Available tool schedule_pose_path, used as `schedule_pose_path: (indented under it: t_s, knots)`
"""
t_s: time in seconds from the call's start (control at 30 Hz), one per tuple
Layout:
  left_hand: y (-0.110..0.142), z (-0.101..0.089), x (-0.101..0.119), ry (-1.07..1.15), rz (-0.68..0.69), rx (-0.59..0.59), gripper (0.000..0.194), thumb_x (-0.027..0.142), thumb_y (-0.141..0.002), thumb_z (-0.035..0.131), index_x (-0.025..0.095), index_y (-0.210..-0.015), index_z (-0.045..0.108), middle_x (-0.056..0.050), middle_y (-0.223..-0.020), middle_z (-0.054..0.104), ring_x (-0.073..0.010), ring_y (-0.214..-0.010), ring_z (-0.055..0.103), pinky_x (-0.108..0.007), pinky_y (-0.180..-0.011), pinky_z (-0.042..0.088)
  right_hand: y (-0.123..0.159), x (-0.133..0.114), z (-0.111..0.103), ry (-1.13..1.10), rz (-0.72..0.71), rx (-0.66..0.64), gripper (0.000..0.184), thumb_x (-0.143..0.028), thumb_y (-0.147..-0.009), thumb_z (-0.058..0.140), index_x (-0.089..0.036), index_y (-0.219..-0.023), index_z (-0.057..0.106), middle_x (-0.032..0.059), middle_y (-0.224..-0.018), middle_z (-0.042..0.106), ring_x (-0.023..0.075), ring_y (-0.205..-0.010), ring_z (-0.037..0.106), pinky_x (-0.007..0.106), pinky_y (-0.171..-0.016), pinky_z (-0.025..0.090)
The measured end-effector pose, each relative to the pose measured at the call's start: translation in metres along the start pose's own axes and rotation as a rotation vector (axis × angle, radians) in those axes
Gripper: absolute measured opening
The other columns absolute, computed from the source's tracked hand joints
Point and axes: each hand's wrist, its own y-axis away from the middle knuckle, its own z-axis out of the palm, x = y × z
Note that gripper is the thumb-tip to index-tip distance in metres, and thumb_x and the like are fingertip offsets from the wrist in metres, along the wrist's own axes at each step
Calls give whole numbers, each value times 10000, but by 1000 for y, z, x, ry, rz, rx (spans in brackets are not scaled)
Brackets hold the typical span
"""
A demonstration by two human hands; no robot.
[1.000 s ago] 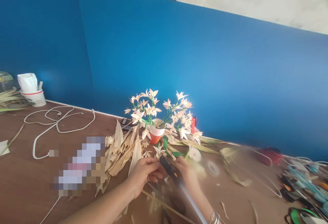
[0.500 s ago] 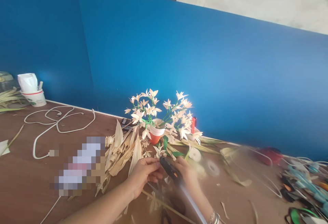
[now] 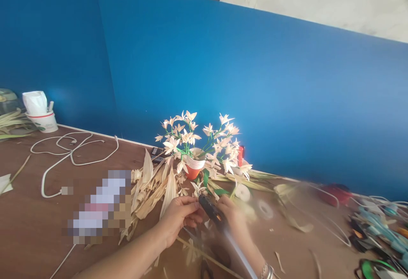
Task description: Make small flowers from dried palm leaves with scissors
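My left hand (image 3: 181,217) is pinched closed with its fingertips beside the nozzle end of a black hot glue gun (image 3: 212,212); what lies between the fingers is hidden. My right hand (image 3: 232,217) is wrapped round the glue gun, whose long clear glue stick (image 3: 239,253) sticks out toward me. Just beyond the fingertips shows a small pale husk flower (image 3: 199,189), and I cannot tell whether it is held. Behind it stands a red and white paper cup (image 3: 194,168) with pale flowers (image 3: 172,144) on green stems.
Dry corn husks (image 3: 153,194) lie left of my hands, beside a blurred-out object (image 3: 98,206). White cables (image 3: 68,155) and a white cup (image 3: 44,121) are farther left. Scissors (image 3: 206,268) lie near the front edge. Tape rolls (image 3: 242,192) and cluttered tools (image 3: 376,232) lie right.
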Motion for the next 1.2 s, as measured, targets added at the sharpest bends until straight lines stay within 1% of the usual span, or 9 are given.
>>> schedule_pose_path:
  t_s: [0.1, 0.23, 0.33, 0.6, 0.8, 0.97, 1.2]
  knots:
    - [1, 0, 1, 1, -1, 0, 197, 254, -674, 771, 104, -759, 675, -65, -655, 710, -104, -507, 638, -142, -411, 420, 0, 0, 0, -23, -1, 3, 131, -152, -683, 512, -190, -572, 453, 5, -670, 458, 123, -555, 471, 222, -484, 324]
    - [2, 2, 3, -4, -4, 3, 204, 259, -668, 775, 103, -758, 678, -64, -651, 708, -105, -506, 638, -146, -414, 419, 0, 0, 0, -29, -26, 33, 120, -144, -645, 543, -189, -564, 467, 0, -657, 463, 122, -543, 469, 214, -463, 312]
    - [1, 1, 2, -8, -5, 4, 226, 269, -653, 786, 104, -766, 679, -63, -656, 712, -104, -506, 640, -144, -413, 420, 0, -1, 0, -27, -31, 40, 135, -136, -649, 533, -190, -548, 461, -2, -643, 463, 119, -529, 466, 214, -459, 310]
    - [1, 0, -1, 2, 8, -9, 194, 256, -676, 771, 107, -759, 677, -59, -652, 717, -96, -500, 636, -134, -404, 424, 0, -1, 0, -23, 2, 16, 139, -148, -671, 525, -189, -555, 459, 12, -667, 471, 130, -547, 483, 226, -481, 327]
    - [1, 1, 1, 2, 2, -7, 209, 259, -670, 780, 104, -765, 678, -65, -658, 718, -100, -505, 640, -136, -408, 430, 0, 0, 0, -20, -9, -7, 172, -170, -644, 571, -198, -560, 423, 2, -663, 455, 131, -551, 469, 229, -487, 316]
    - [0, 0, 0, -3, 9, -22, 223, 279, -663, 782, 104, -757, 682, -64, -665, 719, -97, -509, 638, -134, -411, 428, 0, -5, -1, -48, 17, 17, 172, -162, -677, 522, -201, -557, 405, 9, -659, 456, 133, -547, 467, 231, -487, 315]
    - [-1, -1, -1, 5, 12, -20, 236, 300, -646, 790, 114, -747, 685, -46, -642, 708, -100, -513, 638, -133, -409, 422, 0, -14, -3, -37, 50, 33, 158, -171, -666, 516, -198, -547, 417, 9, -651, 465, 131, -546, 468, 227, -485, 312]
